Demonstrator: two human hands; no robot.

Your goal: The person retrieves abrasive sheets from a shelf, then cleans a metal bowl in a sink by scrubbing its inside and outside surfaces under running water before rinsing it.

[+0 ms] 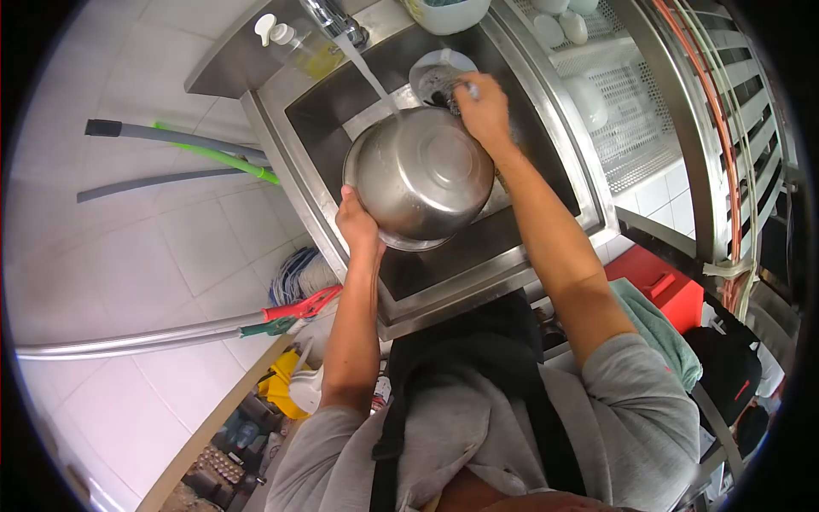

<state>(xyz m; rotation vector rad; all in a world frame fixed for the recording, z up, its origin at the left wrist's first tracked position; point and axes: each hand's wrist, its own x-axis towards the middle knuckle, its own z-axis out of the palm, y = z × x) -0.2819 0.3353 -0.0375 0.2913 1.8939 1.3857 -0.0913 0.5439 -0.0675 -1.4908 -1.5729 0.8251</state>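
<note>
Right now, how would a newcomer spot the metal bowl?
Find the steel sink, then the running tap at its far side. By the stream, the left hand holds the metal bowl. Its shiny, ringed base faces the camera; no other vessel in the sink looks as large.

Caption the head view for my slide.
Over a sink, the left hand holds an upturned metal bowl near running water, the right hand at what looks like a scourer.

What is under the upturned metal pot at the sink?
Around the metal pot, bare dark parts of the sink show, plus a pale surface by its upper-left edge that I can't identify. The pot's inside and whatever lies directly beneath are covered.
</note>
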